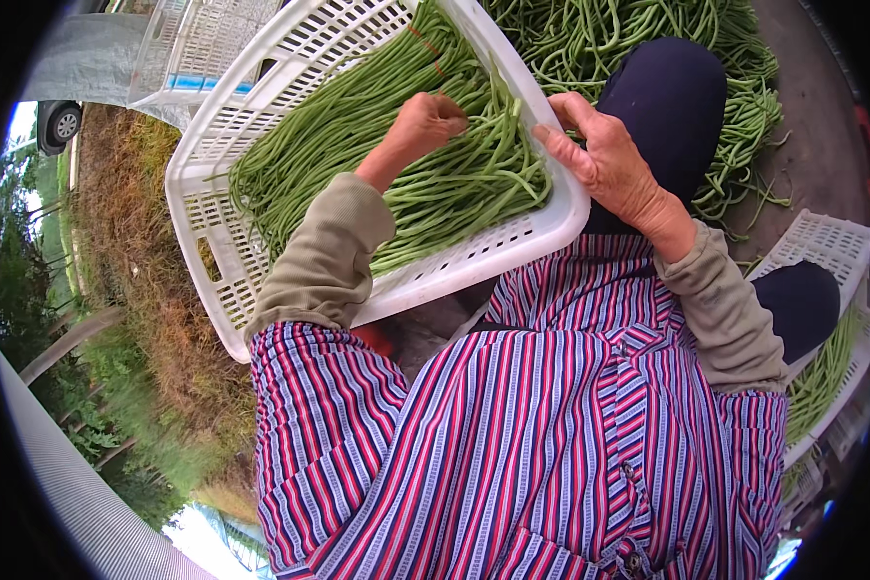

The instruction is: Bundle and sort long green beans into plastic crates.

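A white slatted plastic crate stands tilted in front of me. Long green yard-long beans fill it, mostly laid side by side. Around one bundle near the far end runs a thin red band. Over the middle of the beans is my left hand, its fingers curled down at them; whether a bean is between the fingertips is hidden. My right hand grips the crate's near right rim, the thumb and fingers at the edge by my knee.
A large loose heap of long beans lies on the floor beyond my knee. Another white crate with beans stands at the right. Clear plastic sheeting hangs at upper left. Dry brush and a parked vehicle show outside.
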The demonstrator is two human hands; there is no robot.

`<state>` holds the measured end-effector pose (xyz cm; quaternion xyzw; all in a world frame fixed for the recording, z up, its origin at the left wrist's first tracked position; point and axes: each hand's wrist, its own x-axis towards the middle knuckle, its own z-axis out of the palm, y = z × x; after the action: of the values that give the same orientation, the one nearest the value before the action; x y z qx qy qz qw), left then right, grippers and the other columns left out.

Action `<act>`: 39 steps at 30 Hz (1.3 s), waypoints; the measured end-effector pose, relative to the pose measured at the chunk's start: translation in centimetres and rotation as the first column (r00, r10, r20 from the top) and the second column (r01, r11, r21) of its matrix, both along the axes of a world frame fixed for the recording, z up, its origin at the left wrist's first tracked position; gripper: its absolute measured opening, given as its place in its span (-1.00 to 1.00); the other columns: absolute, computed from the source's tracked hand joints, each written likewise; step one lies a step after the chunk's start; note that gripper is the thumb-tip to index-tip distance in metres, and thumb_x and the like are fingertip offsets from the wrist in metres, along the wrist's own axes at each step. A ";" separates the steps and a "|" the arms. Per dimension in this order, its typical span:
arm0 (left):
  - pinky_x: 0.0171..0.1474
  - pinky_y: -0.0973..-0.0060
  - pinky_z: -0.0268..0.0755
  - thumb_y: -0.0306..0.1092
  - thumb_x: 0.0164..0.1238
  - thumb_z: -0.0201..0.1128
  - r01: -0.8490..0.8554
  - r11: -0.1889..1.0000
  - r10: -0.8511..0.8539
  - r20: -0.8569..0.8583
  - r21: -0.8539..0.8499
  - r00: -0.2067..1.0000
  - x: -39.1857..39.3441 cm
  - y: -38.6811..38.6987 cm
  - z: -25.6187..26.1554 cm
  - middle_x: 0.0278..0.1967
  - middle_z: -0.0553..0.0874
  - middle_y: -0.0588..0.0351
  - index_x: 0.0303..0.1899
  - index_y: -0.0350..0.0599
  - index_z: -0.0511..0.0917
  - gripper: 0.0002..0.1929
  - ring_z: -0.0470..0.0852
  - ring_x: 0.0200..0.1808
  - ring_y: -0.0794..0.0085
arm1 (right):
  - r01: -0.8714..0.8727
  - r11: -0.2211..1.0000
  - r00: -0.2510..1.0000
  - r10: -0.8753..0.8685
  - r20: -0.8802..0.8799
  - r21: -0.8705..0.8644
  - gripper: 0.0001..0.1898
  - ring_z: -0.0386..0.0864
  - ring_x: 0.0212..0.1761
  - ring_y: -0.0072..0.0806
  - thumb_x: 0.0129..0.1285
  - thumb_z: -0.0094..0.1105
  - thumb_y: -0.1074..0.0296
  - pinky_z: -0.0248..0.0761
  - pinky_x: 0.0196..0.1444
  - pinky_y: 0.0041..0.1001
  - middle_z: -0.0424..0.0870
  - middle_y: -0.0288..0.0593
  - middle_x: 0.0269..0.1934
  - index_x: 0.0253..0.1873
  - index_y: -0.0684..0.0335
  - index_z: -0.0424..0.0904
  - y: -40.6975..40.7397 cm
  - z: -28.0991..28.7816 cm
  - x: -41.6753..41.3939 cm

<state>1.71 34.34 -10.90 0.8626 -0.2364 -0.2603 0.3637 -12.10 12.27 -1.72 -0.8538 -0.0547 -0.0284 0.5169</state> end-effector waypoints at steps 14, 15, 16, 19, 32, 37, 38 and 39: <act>-0.22 0.39 0.50 -0.49 -0.02 0.25 0.198 0.980 -0.199 0.030 0.036 0.980 -2.1 -2.0 0.0 -0.38 0.71 -0.02 -0.33 -0.25 0.68 -0.83 0.67 -0.33 0.32 | 0.032 0.998 0.999 -0.031 -0.015 0.047 -0.56 0.65 -0.33 -0.15 0.33 0.04 -0.04 0.48 -0.24 -0.32 0.63 0.02 -0.38 -0.06 0.32 0.40 0.3 -0.4 -0.1; -0.23 0.38 0.49 -0.50 -0.03 0.24 0.239 0.971 -0.241 0.070 0.033 0.968 -2.2 -2.0 -0.2 -0.37 0.70 -0.03 -0.34 -0.27 0.67 -0.84 0.67 -0.33 0.29 | 0.035 0.999 0.999 -0.034 -0.012 0.042 -0.56 0.65 -0.32 -0.15 0.33 0.04 -0.04 0.48 -0.24 -0.32 0.63 0.02 -0.38 -0.06 0.32 0.40 0.3 -0.4 -0.1; -0.23 0.38 0.49 -0.50 -0.03 0.24 0.238 0.970 -0.241 0.059 0.046 0.969 -2.3 -2.0 -0.4 -0.37 0.70 -0.03 -0.34 -0.27 0.67 -0.84 0.67 -0.33 0.29 | 0.037 0.999 0.999 -0.037 -0.008 0.037 -0.56 0.65 -0.32 -0.15 0.33 0.04 -0.04 0.49 -0.23 -0.32 0.64 0.02 -0.38 -0.05 0.32 0.40 0.3 -0.4 -0.1; -0.28 0.41 0.48 -0.50 0.07 0.20 0.200 0.980 -0.199 0.169 0.015 0.965 -2.7 -1.6 -1.3 -0.38 0.69 0.02 -0.33 -0.30 0.62 -0.87 0.65 -0.37 0.37 | 0.033 0.999 0.999 -0.032 -0.019 0.043 -0.56 0.65 -0.31 -0.14 0.33 0.04 -0.04 0.49 -0.23 -0.32 0.64 0.01 -0.38 -0.05 0.31 0.41 0.3 -0.4 -0.1; -0.46 0.65 0.27 -0.47 0.25 0.14 -0.466 0.796 0.341 -0.351 -0.386 0.872 -3.0 -1.7 -3.8 -0.54 0.51 0.30 -0.34 -0.24 0.51 -0.95 0.40 -0.52 0.69 | 0.053 0.998 0.998 -0.052 -0.019 0.041 -0.55 0.66 -0.29 -0.15 0.33 0.03 -0.04 0.50 -0.21 -0.34 0.66 0.02 -0.34 -0.03 0.32 0.42 0.5 0.0 -0.2; -0.36 0.60 0.38 -0.43 0.25 0.20 -0.560 0.729 0.553 -0.144 -0.394 0.821 -2.2 -3.1 -3.5 -0.50 0.61 0.22 -0.31 -0.25 0.58 -0.91 0.51 -0.47 0.61 | 0.063 0.996 0.997 -0.061 -0.045 0.058 -0.55 0.67 -0.28 -0.17 0.32 0.05 -0.03 0.50 -0.19 -0.35 0.67 0.02 -0.33 -0.02 0.33 0.42 0.5 0.2 -0.3; -0.35 0.53 0.42 -0.45 0.19 0.21 -0.515 0.772 0.560 0.015 -0.372 0.829 -1.7 -3.4 -3.4 -0.50 0.62 0.15 -0.34 -0.22 0.60 -0.92 0.55 -0.48 0.52 | 0.061 0.997 0.997 -0.059 -0.043 0.055 -0.55 0.67 -0.28 -0.17 0.32 0.05 -0.03 0.50 -0.19 -0.35 0.67 0.02 -0.33 -0.02 0.33 0.42 0.5 0.2 -0.3; -0.34 0.46 0.47 -0.46 0.13 0.22 -0.448 0.813 0.544 0.209 -0.372 0.813 -1.4 -3.7 -3.5 -0.50 0.63 0.07 -0.37 -0.20 0.62 -0.93 0.59 -0.50 0.43 | 0.063 0.997 0.997 -0.061 -0.051 0.052 -0.55 0.67 -0.28 -0.17 0.32 0.05 -0.02 0.50 -0.19 -0.35 0.67 0.02 -0.33 -0.03 0.33 0.42 0.5 0.2 -0.2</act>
<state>0.28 30.69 -14.36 0.8567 -0.0908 0.0213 0.5073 -12.35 12.80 -1.50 -0.8413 -0.0146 -0.0249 0.5398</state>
